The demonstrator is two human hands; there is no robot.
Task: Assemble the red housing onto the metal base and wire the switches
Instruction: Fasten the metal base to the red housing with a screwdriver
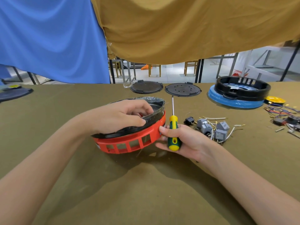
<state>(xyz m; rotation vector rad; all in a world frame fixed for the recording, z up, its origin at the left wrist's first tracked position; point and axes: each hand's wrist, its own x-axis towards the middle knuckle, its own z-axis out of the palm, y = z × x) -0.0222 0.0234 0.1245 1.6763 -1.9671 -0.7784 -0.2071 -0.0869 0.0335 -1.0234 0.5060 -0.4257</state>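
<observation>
A red ring-shaped housing [129,142] with rectangular vent slots is lifted and tilted above the table, with the dark metal base [155,111] seated in its top. My left hand [120,116] grips the rim of the metal base, fingers curled over its edge. My right hand [181,140] holds a yellow and green screwdriver [173,127] in the palm, shaft pointing away from me, while its thumb presses the red housing's side. Several grey switches [217,129] with white wires lie on the table just right of that hand.
Two dark round plates [146,87] [182,89] lie at the back. A black housing on a blue disc [240,91] stands back right, beside a yellow disc [275,100] and loose coloured wires and parts [285,116]. Another dark plate [14,93] lies far left.
</observation>
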